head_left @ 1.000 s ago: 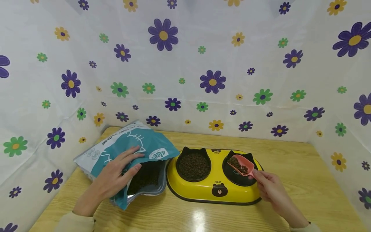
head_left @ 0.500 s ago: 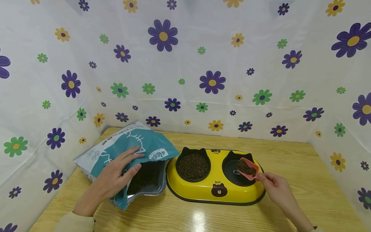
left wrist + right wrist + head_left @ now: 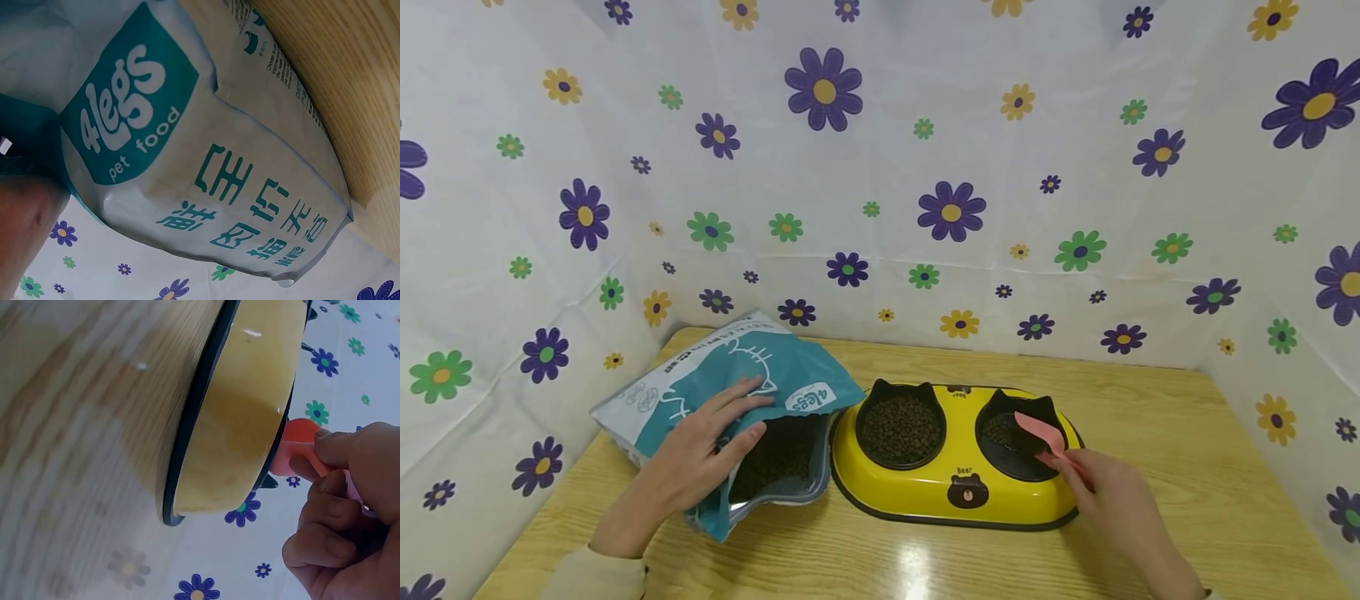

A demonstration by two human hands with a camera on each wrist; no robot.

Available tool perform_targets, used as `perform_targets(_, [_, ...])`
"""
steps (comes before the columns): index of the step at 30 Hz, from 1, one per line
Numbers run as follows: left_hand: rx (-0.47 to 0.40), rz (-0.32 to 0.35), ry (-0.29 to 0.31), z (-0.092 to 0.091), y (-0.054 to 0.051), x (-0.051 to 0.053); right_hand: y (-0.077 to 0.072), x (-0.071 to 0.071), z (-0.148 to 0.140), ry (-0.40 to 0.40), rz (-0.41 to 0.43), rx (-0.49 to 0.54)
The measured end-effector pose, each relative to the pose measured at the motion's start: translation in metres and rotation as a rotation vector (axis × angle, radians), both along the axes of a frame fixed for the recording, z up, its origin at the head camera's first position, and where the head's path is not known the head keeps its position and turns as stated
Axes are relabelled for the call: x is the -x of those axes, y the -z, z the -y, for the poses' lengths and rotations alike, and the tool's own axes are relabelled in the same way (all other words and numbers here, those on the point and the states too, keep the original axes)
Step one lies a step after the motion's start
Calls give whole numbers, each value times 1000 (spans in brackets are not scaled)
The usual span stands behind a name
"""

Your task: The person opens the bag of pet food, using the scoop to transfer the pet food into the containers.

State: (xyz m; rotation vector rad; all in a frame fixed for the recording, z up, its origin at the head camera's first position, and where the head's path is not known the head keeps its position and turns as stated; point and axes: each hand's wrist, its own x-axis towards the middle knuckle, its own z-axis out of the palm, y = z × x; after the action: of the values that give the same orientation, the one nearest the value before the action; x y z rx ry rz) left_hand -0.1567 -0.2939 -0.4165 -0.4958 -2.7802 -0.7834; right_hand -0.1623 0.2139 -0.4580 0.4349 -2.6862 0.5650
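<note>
In the head view my left hand holds the mouth of a teal and white pet food bag, fingers on its outside and thumb at the opening. Dark kibble shows inside the tilted bag. My right hand pinches the handle of a pink scoop, now turned on its side above the right-hand black bowl. Some kibble lies in that bowl. The left-hand bowl is well filled with brown kibble. In the right wrist view my thumb and fingers curl around the scoop handle.
Both cat-eared bowls sit in a yellow double feeder with a bear print, standing on a wood-grain table. The bag lies close against the feeder's left end. Flower-printed white cloth encloses the table at the back and sides.
My right hand has tipped the kibble-filled scoop over, and kibble now lies in the right-hand bowl. My left hand and the bag have kept their place.
</note>
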Motion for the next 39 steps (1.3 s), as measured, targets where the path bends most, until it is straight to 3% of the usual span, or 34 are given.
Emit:
perform_targets(7, [-4,9,-6,0,0,-1,12,1,-3,-62,-324,-139])
perform_targets(10, [-7,6,-6,0,0,-1,14,2,-4,-53,-374,-148])
perform_targets(13, [-10,6,-5,0,0,-1,12,1,-3,-45,-371,-156])
perform_targets(16, [-8,5,-6,0,0,-1,9,-1,-1,-20,-297,-102])
perform_targets(23, [-4,10,-6,0,0,-2,-1,-7,11,132,97,265])
perform_targets(28, [-5,5,-10,0,0,-2,-9,-11,24,124,332,382])
perform_targets(39, [-7,8,-7,0,-1,0,-13,-16,61,46,547,523])
